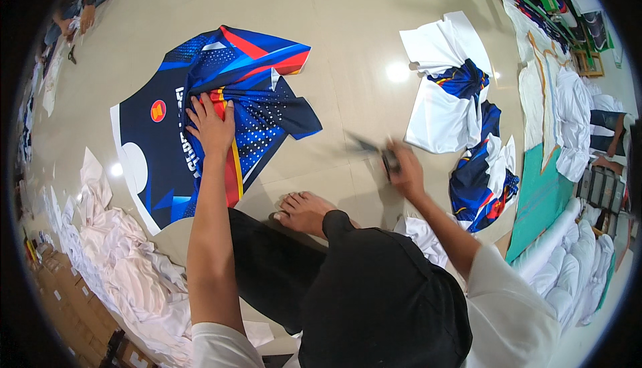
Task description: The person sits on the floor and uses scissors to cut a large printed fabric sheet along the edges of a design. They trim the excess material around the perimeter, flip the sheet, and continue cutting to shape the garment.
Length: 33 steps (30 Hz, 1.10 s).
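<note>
On the floor left of centre lies a navy and blue printed jersey panel (157, 154) with red, yellow and white-dotted parts and a white border at its left edge. Its right half is rumpled and folded over. My left hand (212, 126) rests on these folds, palm down with the fingers spread. To the right, over the bare floor, my right hand (405, 170) grips a pair of scissors (390, 160). The scissors' blades point left toward the panel and are smeared by motion. Whether the blades are apart cannot be made out.
Crumpled white and blue fabric pieces (445, 124) lie to the right. Pale fabric scraps (124, 244) heap at the lower left, beside cardboard boxes (63, 298). White fabric rolls (558, 267) stand at the right. Another person's hand (87, 17) shows at the upper left. My bare foot (304, 211) is near the panel.
</note>
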Motion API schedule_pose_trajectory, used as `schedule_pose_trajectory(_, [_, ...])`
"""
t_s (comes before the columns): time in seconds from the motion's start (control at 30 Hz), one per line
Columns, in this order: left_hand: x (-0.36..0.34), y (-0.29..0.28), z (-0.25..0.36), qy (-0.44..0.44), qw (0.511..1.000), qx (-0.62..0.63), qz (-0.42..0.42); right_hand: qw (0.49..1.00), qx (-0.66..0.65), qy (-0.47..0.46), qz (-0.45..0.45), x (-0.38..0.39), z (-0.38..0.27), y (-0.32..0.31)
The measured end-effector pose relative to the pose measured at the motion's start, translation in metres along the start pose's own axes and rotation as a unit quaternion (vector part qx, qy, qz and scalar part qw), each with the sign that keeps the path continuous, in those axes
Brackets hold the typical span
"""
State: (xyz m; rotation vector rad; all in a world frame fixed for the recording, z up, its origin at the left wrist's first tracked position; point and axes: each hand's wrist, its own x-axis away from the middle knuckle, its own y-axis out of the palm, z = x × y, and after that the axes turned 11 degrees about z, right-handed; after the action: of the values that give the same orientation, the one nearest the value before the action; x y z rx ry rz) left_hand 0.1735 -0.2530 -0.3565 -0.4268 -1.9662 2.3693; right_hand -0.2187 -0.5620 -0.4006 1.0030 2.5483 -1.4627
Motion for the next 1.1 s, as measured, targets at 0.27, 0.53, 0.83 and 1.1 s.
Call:
schedule_pose_trajectory(0.27, [0.064,0.023,0.097,0.052,0.998,0.035,0.021,0.961,0.116,0.238,-0.084,0.302,0.004,-0.152])
schedule_pose_trajectory(0.53, [0.137,-0.012,0.135,0.473,0.834,0.137,-0.249,0.952,0.105,0.289,-0.014,0.223,-0.021,-0.14])
schedule_pose_trajectory(0.83, [0.091,-0.063,0.087,0.215,0.893,0.341,-0.202,0.947,0.15,0.277,-0.058,0.187,-0.012,-0.135])
schedule_pose_trajectory(1.1, [0.06,-0.054,0.016,-0.118,0.971,0.021,-0.209,0.947,0.168,0.27,-0.045,0.199,-0.017,-0.147])
